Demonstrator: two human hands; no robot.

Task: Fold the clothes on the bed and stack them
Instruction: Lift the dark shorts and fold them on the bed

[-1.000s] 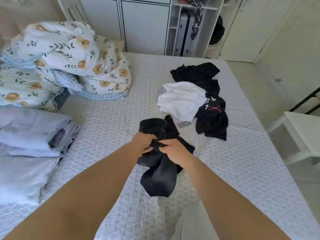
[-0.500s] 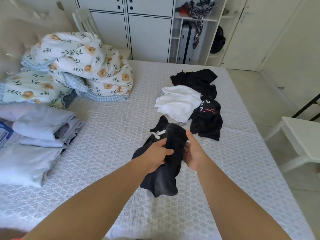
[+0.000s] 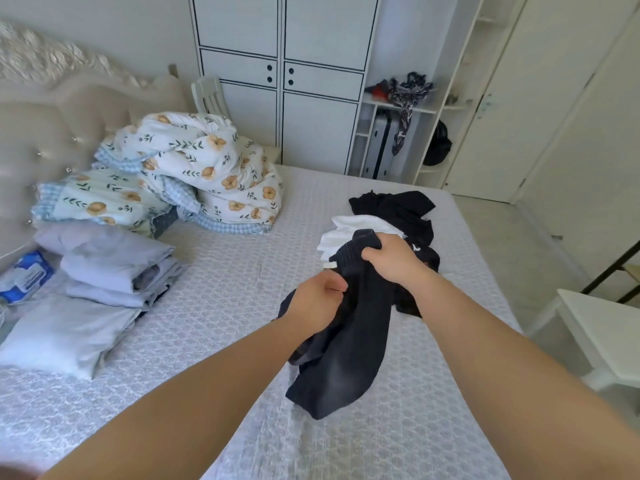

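Both hands grip dark garment above bed
Right hand moved up to clutch waistband; left hand still pinches fabric lower.

Both arms reach forward: right hand clenched farther out, left hand nearer (fingers curled tight), each gripping cloth.

A home bedroom: a bed with tufted headboard at its left end, floral duvet heaped on it, white wardrobe just beyond the bed.
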